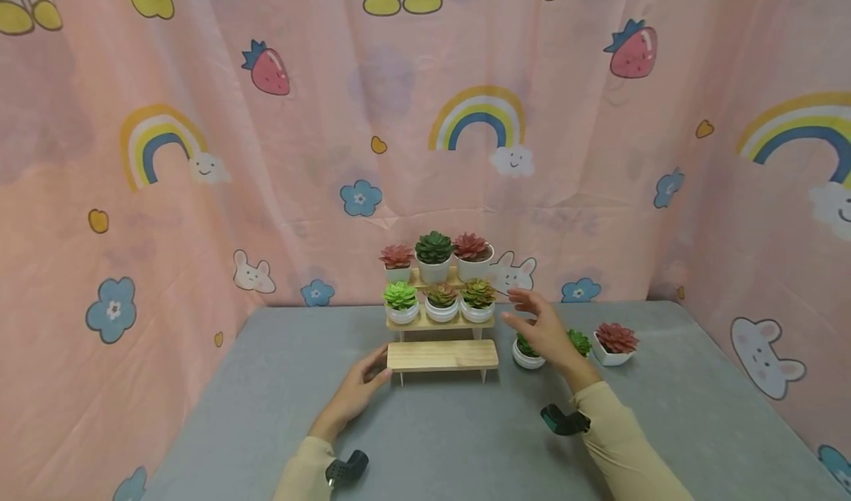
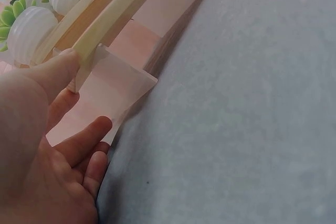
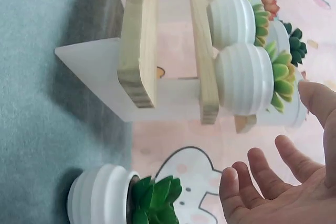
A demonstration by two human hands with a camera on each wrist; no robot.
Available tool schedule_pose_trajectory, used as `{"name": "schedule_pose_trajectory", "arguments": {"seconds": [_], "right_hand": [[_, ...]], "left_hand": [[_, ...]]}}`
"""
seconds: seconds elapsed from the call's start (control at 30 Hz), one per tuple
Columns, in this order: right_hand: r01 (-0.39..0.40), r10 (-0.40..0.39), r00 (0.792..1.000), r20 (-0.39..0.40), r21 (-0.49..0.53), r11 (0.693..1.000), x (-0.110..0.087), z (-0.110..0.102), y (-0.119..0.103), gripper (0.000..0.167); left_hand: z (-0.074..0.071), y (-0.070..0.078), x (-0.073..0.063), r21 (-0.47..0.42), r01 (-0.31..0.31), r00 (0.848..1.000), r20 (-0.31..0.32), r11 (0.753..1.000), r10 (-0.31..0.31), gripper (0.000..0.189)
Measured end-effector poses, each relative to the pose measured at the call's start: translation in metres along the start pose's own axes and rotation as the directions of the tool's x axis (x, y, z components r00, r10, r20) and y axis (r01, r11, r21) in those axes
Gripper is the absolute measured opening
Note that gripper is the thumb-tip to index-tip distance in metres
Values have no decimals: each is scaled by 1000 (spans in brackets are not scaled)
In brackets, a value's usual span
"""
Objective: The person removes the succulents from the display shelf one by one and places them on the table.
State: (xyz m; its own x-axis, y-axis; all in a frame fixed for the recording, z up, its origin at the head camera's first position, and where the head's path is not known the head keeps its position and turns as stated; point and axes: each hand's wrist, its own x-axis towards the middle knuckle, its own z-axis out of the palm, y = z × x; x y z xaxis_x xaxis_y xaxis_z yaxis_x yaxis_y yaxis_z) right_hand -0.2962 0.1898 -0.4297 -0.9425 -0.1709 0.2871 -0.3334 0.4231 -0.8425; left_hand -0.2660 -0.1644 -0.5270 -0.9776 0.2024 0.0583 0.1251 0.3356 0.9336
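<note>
thumb and forefinger of the left hand (image 1: 355, 389) pinch the near left end of the three-tier plant stand (image 1: 442, 355), on the grey table (image 1: 286, 383), long axis left to right, steps descending nearward; the right hand (image 1: 548, 335), fingers spread, hangs close to a potted green succulent (image 1: 529, 361).

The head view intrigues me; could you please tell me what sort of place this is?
Probably a staged tabletop set: a pink cartoon-print curtain hangs as a backdrop, and in front of it a tiered wooden stand holds potted succulents in rows.
</note>
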Motion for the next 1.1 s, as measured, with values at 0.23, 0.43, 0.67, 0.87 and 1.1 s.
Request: {"name": "schedule_pose_trajectory", "arguments": {"seconds": [0.23, 0.43, 0.67, 0.87, 1.1], "right_hand": [[-18, 20, 999, 38, -44, 999, 11, 8, 0, 58], [-35, 39, 996, 74, -47, 998, 21, 16, 1, 66], [-82, 90, 992, 89, -93, 992, 27, 25, -3, 74], [-96, 104, 991, 83, -94, 991, 29, 29, -5, 75], [-91, 98, 993, 69, -94, 991, 31, 30, -4, 72]], "left_hand": [[0, -2, 0, 1, -1, 1000, -4, 1000, 1, 58], [1, 0, -2, -7, -3, 1000, -9, 1000, 3, 58], [1, 1, -2, 16, -12, 1000, -5, 1000, 12, 58], [0, -2, -1, 37, -27, 1000, 13, 999, 26, 59], [0, -2, -1, 40, -16, 1000, 12, 999, 16, 62]]}}
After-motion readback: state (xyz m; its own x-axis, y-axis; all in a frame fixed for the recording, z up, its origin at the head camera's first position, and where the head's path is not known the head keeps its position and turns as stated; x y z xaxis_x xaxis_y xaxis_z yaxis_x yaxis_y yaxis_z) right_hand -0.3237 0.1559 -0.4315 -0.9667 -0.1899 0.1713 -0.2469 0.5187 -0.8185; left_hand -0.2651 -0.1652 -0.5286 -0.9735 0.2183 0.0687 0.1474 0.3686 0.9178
